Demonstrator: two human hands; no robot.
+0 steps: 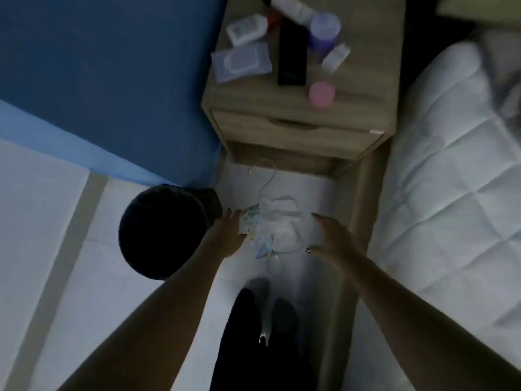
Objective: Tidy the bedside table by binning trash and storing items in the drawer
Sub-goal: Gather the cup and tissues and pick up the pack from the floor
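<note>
1. Nearest, our left hand [229, 232] and right hand [331, 235] reach down with fingers stretched and spread. Neither has hold of anything. The left fingertips sit right at the edge of a coloured wrapper [251, 224], and we cannot tell whether they touch it.
2. Between the hands lies the trash: a crumpled tissue [277, 221], the wrapper, and a thin white cable [266, 176] trailing toward the table, all apparently on the floor.
3. We judge that the binning step is in hand. The next move calls for gathering the tissue and wrapper together and carrying them left to the black bin [160, 232], just beside the left hand, with the cable left out.
4. Room is tight: a narrow strip of floor, with the bed [451, 165] close on the right and the bin on the left.
5. Farther off, the bedside table [366, 88] carries a remote [291, 55], a wipes pack [241, 62], a pink pot [322, 94] and a purple jar [324, 29]. Its drawer [296, 134] is closed and would open toward us.
</note>
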